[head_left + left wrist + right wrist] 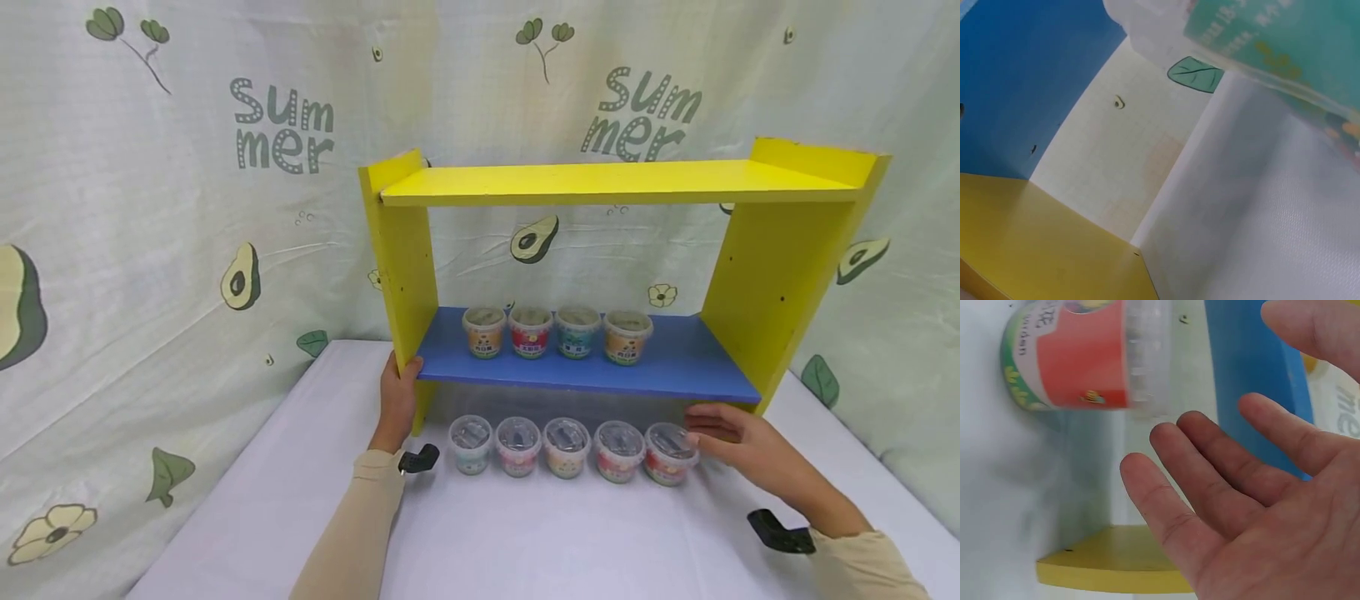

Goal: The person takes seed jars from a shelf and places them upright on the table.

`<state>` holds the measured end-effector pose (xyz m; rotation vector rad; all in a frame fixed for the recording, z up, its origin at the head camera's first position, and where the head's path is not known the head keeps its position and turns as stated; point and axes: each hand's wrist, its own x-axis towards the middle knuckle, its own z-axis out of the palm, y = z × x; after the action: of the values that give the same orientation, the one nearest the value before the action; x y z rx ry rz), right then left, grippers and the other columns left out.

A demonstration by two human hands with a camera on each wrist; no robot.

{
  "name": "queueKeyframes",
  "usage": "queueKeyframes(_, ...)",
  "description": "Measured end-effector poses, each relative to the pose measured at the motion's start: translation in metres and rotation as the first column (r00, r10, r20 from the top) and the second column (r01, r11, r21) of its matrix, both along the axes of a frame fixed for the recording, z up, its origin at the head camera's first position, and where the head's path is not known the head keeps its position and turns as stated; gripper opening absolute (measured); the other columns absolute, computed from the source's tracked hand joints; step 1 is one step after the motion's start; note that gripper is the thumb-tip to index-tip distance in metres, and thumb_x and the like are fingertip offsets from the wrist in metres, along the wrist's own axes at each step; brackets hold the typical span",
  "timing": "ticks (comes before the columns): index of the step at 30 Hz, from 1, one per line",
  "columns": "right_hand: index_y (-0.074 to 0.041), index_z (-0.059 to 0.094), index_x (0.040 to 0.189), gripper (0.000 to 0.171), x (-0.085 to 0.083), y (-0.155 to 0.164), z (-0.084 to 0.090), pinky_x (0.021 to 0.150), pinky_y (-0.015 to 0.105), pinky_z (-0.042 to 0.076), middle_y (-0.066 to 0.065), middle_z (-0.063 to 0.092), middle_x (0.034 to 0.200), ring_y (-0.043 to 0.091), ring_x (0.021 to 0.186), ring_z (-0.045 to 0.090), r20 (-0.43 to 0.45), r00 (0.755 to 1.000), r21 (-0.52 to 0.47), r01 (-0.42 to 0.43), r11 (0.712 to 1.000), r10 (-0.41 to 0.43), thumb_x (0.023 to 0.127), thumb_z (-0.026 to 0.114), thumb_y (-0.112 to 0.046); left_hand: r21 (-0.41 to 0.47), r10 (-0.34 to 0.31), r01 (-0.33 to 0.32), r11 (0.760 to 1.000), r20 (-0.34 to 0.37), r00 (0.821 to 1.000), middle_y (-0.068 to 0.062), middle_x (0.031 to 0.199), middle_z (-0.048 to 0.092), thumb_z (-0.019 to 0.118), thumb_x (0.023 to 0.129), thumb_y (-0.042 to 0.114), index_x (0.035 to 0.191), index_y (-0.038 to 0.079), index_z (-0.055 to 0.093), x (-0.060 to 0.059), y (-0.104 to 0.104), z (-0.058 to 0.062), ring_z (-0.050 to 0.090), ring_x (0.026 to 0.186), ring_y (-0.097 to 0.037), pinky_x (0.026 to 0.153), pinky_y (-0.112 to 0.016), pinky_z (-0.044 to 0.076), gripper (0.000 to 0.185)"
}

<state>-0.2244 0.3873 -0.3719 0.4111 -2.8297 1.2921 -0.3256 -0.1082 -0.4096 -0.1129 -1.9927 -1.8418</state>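
A: Currently, left hand [397,398] holds the front edge of the yellow side panel [405,258] of the shelf unit [622,179], thumb wrapped onto the panel's front; likely a steadying hold. Whether the fingers curl behind cannot be told.

B: Right hand [738,446]?

A: Grip wide, fingers straight and relaxed, holding nothing. It sits just beside the red-labelled cup [668,452], rightmost of the front row, fingertips near its lid; contact cannot be confirmed.

B: Counts?

A: Five lidded cups in a row on the white bench [562,542], in front of the blue shelf board [675,367]. Four cups lined up on that board. Top yellow board bare.
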Motion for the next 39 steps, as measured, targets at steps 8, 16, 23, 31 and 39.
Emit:
queueKeyframes(8,0.005,0.055,0.132,0.055,0.008,-0.007,0.018,0.081,0.041,0.056,0.022,0.063,0.124,0.040,0.111,0.062,-0.090,0.993,0.111,0.080,0.991,-0.070,0.100,0.060,-0.040,0.002,0.002,-0.001,1.000,-0.007,1.000,-0.012,0.130,0.051,0.048,0.101,0.036,0.143,0.010,0.043,-0.001,0.003,0.002,0.047,0.116,-0.030,0.105,-0.050,0.034,0.049)
queueKeyframes(16,0.003,0.056,0.129,0.050,0.006,-0.016,0.034,0.074,0.022,0.054,0.018,0.067,0.117,0.014,0.096,0.067,-0.163,0.977,-0.018,0.136,0.991,-0.137,0.101,0.060,-0.037,0.016,0.010,-0.010,1.000,-0.011,1.000,-0.012,0.128,0.052,0.048,0.101,0.035,0.140,0.009,0.044,-0.002,0.004,0.003,0.048,0.115,-0.030,0.105,-0.050,0.035,0.048)
queueKeyframes(23,0.007,0.053,0.130,0.045,0.000,-0.016,0.036,0.074,0.024,0.055,0.008,0.068,0.112,0.004,0.089,0.067,-0.205,0.975,-0.135,0.063,0.989,-0.090,0.102,0.058,-0.028,0.015,0.022,-0.022,1.000,-0.018,1.000,-0.012,0.126,0.053,0.049,0.101,0.035,0.140,0.009,0.045,0.000,0.005,0.002,0.048,0.113,-0.030,0.103,-0.050,0.035,0.047)
queueKeyframes(31,0.007,0.048,0.135,0.052,-0.010,-0.019,0.042,0.076,0.025,0.056,0.009,0.066,0.116,0.010,0.094,0.069,-0.189,0.979,-0.207,0.036,0.978,-0.076,0.102,0.058,-0.032,0.025,0.017,-0.016,1.000,-0.026,1.000,-0.013,0.126,0.052,0.049,0.101,0.034,0.141,0.007,0.044,0.001,0.004,-0.001,0.048,0.112,-0.030,0.104,-0.056,0.034,0.048)
queueKeyframes(39,0.006,0.045,0.138,0.055,-0.016,-0.025,0.049,0.078,0.021,0.054,0.009,0.067,0.119,0.010,0.096,0.069,-0.195,0.975,-0.248,0.056,0.967,-0.106,0.103,0.055,-0.035,0.030,0.008,-0.007,1.000,-0.036,0.999,-0.013,0.126,0.052,0.049,0.101,0.034,0.141,0.008,0.044,0.001,0.004,-0.001,0.047,0.112,-0.030,0.102,-0.052,0.035,0.048)
